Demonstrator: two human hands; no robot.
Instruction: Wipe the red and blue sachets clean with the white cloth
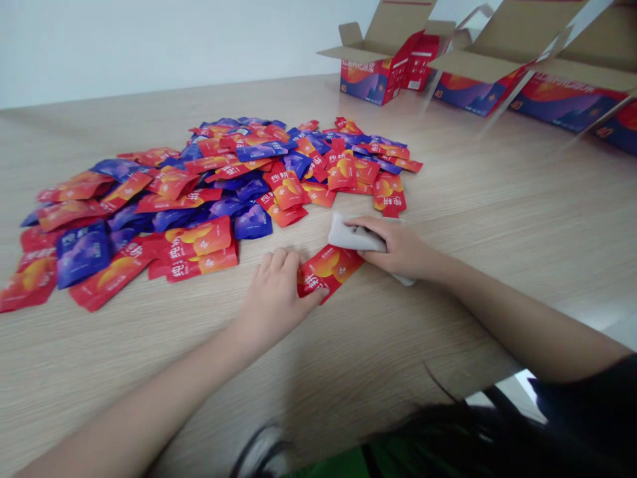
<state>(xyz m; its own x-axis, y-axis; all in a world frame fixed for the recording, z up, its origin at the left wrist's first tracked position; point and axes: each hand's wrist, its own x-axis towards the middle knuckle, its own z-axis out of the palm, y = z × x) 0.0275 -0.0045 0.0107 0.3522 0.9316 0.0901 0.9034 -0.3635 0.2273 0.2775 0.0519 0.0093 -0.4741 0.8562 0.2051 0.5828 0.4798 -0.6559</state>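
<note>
L hand: your L hand [279, 285] is at the near-left end of a red sachet [332, 265], thumb over its corner, fingers curled; fingertips hidden, so can't tell if it's a pinch or just resting.
R hand: your R hand [391, 245] is closed around a folded white cloth [351, 234], thumb on far side; most of cloth's middle covered, a bit pokes out below the palm.
Red sachet: flat on table [488, 219], btwn your hands, nearer its front edge than its back; upper end partly under cloth/R hand, some print covered by thumb.
Heap: red & blue sachets [223, 179] piled from table's L side to mid; lower ones buried, can't count. Leftmost runs out of view.
Boxes: open printed boxes [365, 81] w/ flaps up, along table's back edge toward R corner; tops cut off, rightmost cropped, one behind mostly blocked.
Front edge: partly hidden by your dark hair [448, 438].
</note>
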